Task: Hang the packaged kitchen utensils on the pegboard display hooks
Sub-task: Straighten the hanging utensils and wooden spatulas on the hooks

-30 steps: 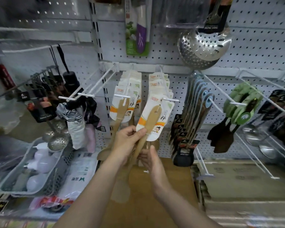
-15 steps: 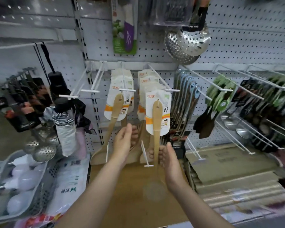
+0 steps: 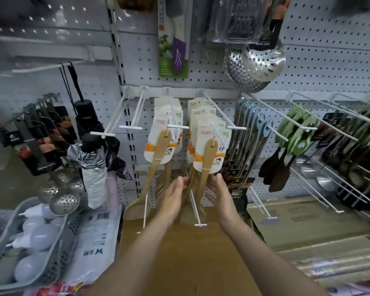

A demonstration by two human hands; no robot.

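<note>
Two rows of packed wooden spatulas hang on white hooks on the pegboard (image 3: 308, 60), in the middle of the wall. The front spatula of the right row (image 3: 207, 159) hangs on the right hook (image 3: 218, 116), and the front spatula of the left row (image 3: 158, 154) hangs on the left hook (image 3: 173, 118) just beside it. The left hand (image 3: 172, 199) reaches up under the rows with its fingers straight, an open grip, and its tips touch the wooden handles that hang down. The right hand (image 3: 220, 195) is open too, palm turned to the left, just beside the front right spatula; I cannot tell if it touches it. Between the hands a lower white hook (image 3: 198, 210) sticks out toward us. Above hang shiny metal strainers (image 3: 256, 63) full of holes. To the right are blue tools (image 3: 252, 129) and green ones (image 3: 297, 133). To the left hang folded umbrellas (image 3: 92, 165), and near the left is a grey basket (image 3: 58, 248) with white bulbs
</note>
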